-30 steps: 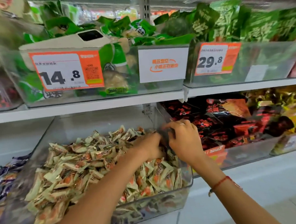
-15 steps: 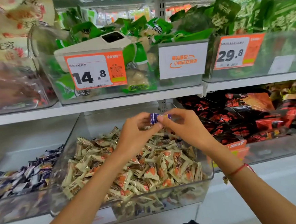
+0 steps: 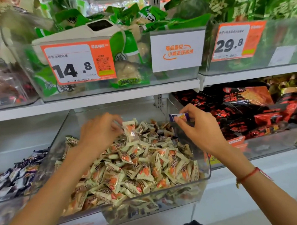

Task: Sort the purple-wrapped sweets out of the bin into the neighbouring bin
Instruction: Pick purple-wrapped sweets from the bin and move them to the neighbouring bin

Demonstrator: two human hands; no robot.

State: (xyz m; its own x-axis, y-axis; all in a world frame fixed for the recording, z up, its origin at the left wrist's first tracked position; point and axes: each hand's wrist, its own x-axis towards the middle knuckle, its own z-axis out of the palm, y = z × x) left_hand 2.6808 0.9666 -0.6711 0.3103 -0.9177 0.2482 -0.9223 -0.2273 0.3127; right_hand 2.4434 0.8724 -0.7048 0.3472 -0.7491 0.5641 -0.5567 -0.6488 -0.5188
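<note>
Mid-sort. Right hand (image 3: pixel 200 126) pinches one purple sweet (image 3: pixel 178 117) between thumb and fingertips, held up above the centre bin (image 3: pixel 205 176) at its 2 o'clock corner, clear of the pile. Left hand (image 3: pixel 100 131) is down on the cream-and-orange sweets (image 3: pixel 139 165) at about 11 o'clock of the pile, fingers curled onto a wrapper there; can't tell if it actually grips one or just rakes. Hands are apart.

Purple bin (image 3: pixel 13 202) sits just beside the centre bin at 9 o'clock, already holding a heap of purple-and-white wrappers. The bin at 3 o'clock holds black-and-red packs (image 3: pixel 249 108), wrong target.

Step, as I read it: one stray picked, not yet dropped. Next move needs the right hand to carry it across the whole centre bin, over the left forearm, to the 9 o'clock bin, or pass it to the left hand, which is nearer. Release once past the shared wall, else it falls back into the cream pile.

No other purple visible on top of the pile; any more are likely buried, so digging is needed.
</note>
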